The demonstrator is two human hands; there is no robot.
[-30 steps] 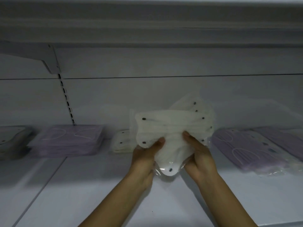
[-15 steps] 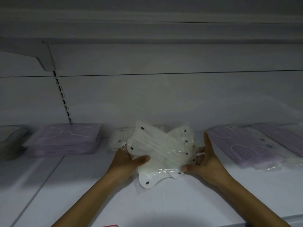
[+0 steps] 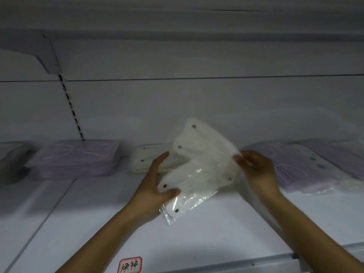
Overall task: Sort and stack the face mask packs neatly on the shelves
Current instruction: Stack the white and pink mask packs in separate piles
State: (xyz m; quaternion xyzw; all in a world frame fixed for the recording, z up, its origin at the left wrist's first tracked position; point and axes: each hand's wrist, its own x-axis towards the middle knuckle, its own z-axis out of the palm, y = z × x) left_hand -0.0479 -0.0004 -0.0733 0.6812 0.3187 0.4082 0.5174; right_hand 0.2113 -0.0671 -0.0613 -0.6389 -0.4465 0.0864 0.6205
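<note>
Item: white face mask packs [image 3: 204, 166], clear-wrapped, several fanned out and overlapping, held just above the white shelf [image 3: 206, 237] near its middle.

Left hand [image 3: 155, 186]: gripping the lower left edge of the fan, thumb curling over the front, fingers going behind.

Right hand [image 3: 256, 166]: pinching the upper right corner of the fan; the fingers are blurred, so the exact hold is hard to read.

Long axis of the fan: running on a slant, from low at the left hand to high at the right hand. The loose plastic end is hanging down toward the shelf front.

Destination, as judged: the flat stack of white mask packs [image 3: 149, 160] lying at the back of the shelf, just behind and left of the held fan, partly hidden by the left hand. The left hand is the nearer one to it. The fan is likely needing squaring and levelling first.

Neighbours: purple mask pack stack [image 3: 78, 158] at left; loose purple mask packs [image 3: 299, 166] at right; red-bordered label [image 3: 130, 265] on the front edge.
</note>
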